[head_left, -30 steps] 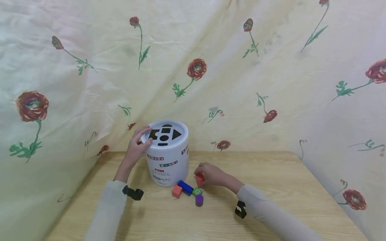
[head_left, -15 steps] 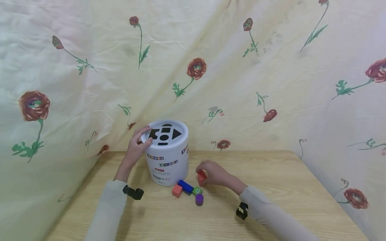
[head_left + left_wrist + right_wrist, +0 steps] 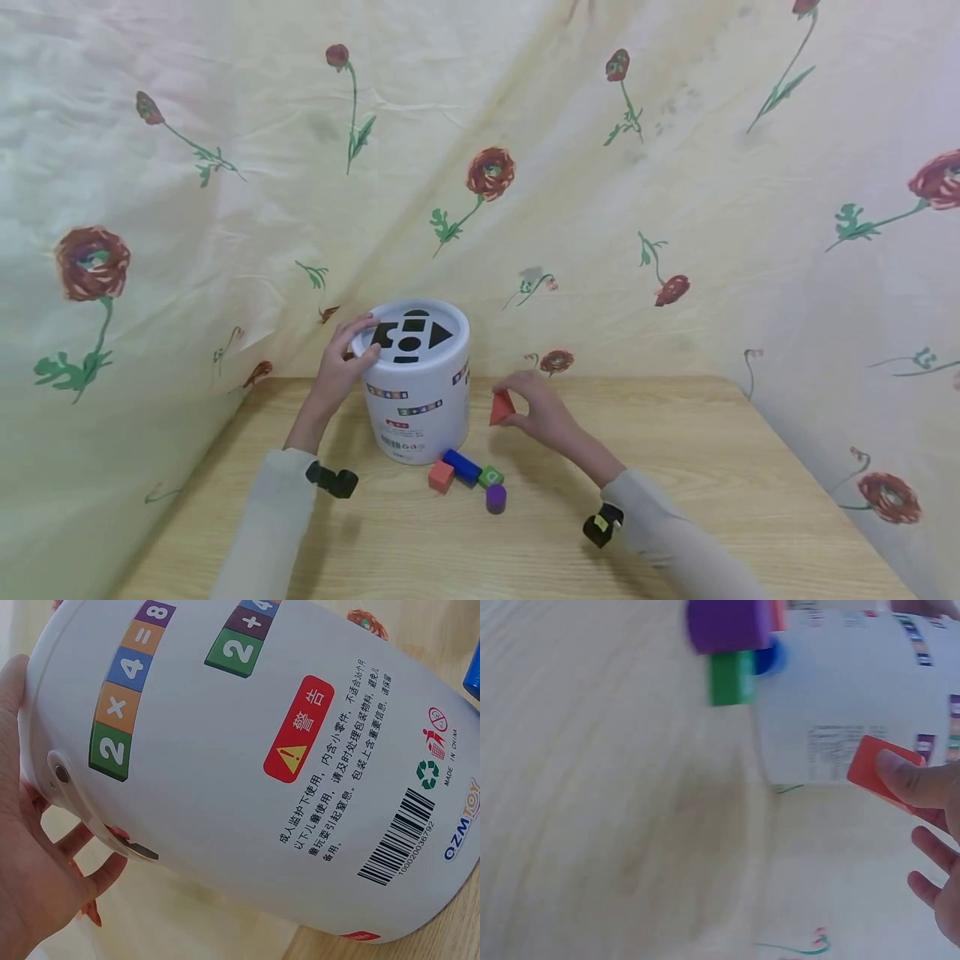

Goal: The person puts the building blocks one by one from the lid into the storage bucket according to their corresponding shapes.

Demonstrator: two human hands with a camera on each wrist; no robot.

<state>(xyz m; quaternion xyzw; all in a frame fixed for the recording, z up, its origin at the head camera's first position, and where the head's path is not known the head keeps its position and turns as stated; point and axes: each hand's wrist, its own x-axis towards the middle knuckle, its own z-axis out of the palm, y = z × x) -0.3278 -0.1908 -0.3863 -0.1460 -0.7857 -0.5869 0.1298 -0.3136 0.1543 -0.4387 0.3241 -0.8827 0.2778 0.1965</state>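
Note:
A white tub (image 3: pixel 438 400) with a lid of dark shaped holes stands on the table. My left hand (image 3: pixel 337 371) holds its rim at the left, with the thumb and a finger over the lid's edge. In the left wrist view other fingers of that hand pass behind the white handle (image 3: pixel 94 817). To the right of the tub, my right hand (image 3: pixel 546 412) pinches a red triangular block (image 3: pixel 500 408) between thumb and fingers, above the table. The right wrist view shows the thumb pressed on the flat side of this red block (image 3: pixel 870 766).
In front of the tub lie a red cube (image 3: pixel 441 477), a blue cylinder (image 3: pixel 462 467), a green block (image 3: pixel 491 477) and a purple cylinder (image 3: pixel 496 499). The wooden table (image 3: pixel 420 550) ends at a flowered cloth (image 3: pixel 570 208) behind and at the sides.
My right hand has lifted the red triangular block up and away from the other blocks, turning it so that a triangle face shows. My left hand stays on the tub.

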